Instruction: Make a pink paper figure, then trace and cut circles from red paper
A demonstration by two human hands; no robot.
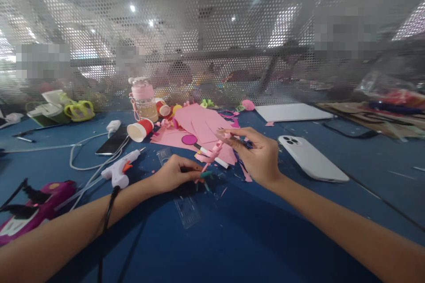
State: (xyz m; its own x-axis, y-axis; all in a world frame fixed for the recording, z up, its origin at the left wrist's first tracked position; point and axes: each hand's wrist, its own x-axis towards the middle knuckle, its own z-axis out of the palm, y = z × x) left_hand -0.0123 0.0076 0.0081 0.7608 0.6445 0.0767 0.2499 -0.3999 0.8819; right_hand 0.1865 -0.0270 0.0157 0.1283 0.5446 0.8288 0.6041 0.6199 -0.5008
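Between my hands is a curled pink paper strip (210,155) with a thin pink stem below it. My left hand (177,172) pinches the lower end of the stem, beside a small teal piece (205,174) whose kind I cannot make out. Higher up and to the right, my right hand (260,152) closes thumb and fingers on the strip's upper end. Behind the strip lie a white marker (222,162), a purple disc (189,140) and pink paper sheets (202,124). A clear plastic ruler (186,210) lies flat, partly hidden under my left hand.
Left of me are a white glue gun (120,170), its cable under my forearm, a purple power strip (40,208) and a black phone (111,143). A red paper cup (141,130) lies near a pink-lidded bottle (143,99). A white phone (312,159) lies right; perforated metal panel (199,31) behind.
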